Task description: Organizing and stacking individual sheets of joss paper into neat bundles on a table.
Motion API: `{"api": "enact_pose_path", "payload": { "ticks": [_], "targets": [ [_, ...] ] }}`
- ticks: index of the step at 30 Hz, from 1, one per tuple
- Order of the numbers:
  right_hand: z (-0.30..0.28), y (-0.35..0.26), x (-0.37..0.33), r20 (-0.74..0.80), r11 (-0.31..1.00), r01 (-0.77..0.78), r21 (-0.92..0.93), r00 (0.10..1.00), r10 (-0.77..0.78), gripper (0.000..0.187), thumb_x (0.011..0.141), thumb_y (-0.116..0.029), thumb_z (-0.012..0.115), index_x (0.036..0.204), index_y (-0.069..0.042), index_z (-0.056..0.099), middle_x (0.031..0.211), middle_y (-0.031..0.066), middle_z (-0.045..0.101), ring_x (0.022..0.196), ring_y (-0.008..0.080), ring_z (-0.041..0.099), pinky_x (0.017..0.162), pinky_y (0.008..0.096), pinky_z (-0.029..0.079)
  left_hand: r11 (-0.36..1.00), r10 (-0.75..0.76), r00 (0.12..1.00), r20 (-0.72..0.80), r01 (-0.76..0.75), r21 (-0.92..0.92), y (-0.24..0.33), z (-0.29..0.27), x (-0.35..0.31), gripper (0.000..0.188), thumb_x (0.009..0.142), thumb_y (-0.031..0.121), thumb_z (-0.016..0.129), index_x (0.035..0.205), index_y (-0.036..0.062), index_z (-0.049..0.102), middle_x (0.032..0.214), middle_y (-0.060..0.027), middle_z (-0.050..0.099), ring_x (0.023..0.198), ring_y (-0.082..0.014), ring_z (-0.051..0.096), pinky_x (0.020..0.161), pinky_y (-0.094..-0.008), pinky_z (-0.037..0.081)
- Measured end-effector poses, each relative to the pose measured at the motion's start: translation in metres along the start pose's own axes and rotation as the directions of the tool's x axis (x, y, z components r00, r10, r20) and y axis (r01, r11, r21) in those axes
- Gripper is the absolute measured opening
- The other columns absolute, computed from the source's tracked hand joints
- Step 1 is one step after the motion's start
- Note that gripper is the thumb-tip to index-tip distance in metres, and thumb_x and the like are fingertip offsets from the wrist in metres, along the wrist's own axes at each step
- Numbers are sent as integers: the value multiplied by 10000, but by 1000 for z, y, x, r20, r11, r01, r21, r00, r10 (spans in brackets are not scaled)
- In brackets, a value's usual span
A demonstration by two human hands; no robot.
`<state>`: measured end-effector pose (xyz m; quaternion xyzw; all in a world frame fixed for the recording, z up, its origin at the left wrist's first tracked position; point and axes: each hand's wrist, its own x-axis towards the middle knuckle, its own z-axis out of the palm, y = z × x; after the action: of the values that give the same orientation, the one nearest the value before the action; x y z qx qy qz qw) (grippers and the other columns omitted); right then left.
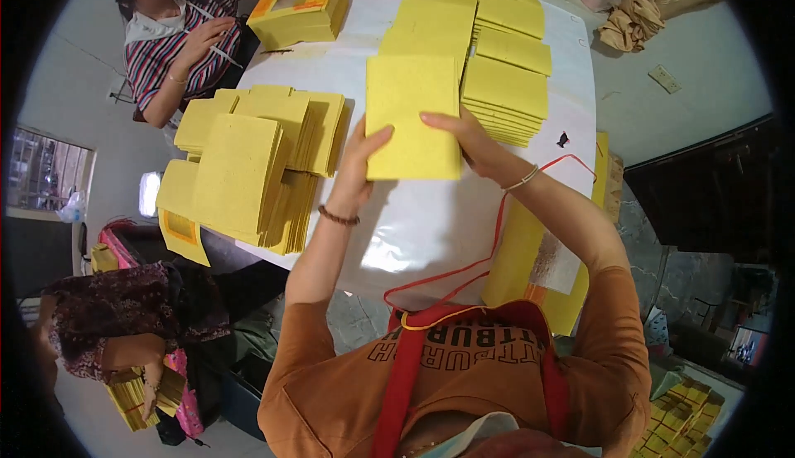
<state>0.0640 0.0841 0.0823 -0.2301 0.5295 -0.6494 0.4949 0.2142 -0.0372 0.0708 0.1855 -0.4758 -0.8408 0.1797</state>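
Between my two hands, above the white table, is a stack of yellow paper sheets. My left hand grips its left edge with the thumb on top. On the opposite edge my right hand is closed the same way, thumb lying across the upper face. The fingers of both hands are hidden underneath. Just beyond the held stack, long overlapping rows of yellow paper run toward the far end. To the left lie several thick piles of yellow paper, some leaning over others.
A person in a striped top works at the far left beside a yellow box-shaped stack. Another person in dark patterned clothes handles yellow bundles at the lower left. A red cord crosses the table's right side. Yellow bundles lie at the lower right.
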Motion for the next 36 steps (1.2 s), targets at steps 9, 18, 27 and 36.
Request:
{"api": "enact_pose_path", "payload": {
  "ticks": [9, 18, 27, 36],
  "targets": [
    [-69, -59, -46, -195, 997, 57, -52, 979, -66, 584, 908, -369, 512, 1388, -123, 287, 1277, 53, 441, 1147, 181, 468, 902, 356, 405, 987, -73, 992, 105, 87, -134, 58, 3, 167, 309, 831, 182, 598, 1045, -39, 565, 1000, -128, 630, 896, -235, 623, 788, -341, 512],
    [-167, -51, -182, -635, 990, 143, -11, 764, -118, 402, 908, -271, 538, 1265, -101, 467, 1115, 22, 548, 990, 104, 546, 792, 253, 459, 977, -142, 972, 188, 168, -128, 71, 9, 311, 322, 838, 190, 598, 1077, -22, 565, 1036, -154, 622, 916, -266, 620, 803, -384, 513],
    [-187, 3, -256, -828, 976, 196, 91, 560, -36, 366, 902, -257, 562, 1234, -126, 485, 1100, 8, 557, 973, 93, 554, 753, 236, 479, 948, -311, 935, 167, 318, -14, 34, -22, 392, 319, 820, 215, 614, 1075, 25, 589, 1048, -120, 627, 958, -274, 593, 862, -419, 458],
    [-192, 28, -257, -856, 976, 163, 141, 516, 38, 341, 904, -283, 556, 1205, -131, 503, 1053, -10, 589, 930, 81, 589, 724, 236, 499, 900, -380, 925, -12, 373, 228, 21, -10, 395, 286, 831, 226, 601, 1011, 4, 596, 985, -131, 639, 860, -260, 607, 805, -399, 467]
  ]
}}
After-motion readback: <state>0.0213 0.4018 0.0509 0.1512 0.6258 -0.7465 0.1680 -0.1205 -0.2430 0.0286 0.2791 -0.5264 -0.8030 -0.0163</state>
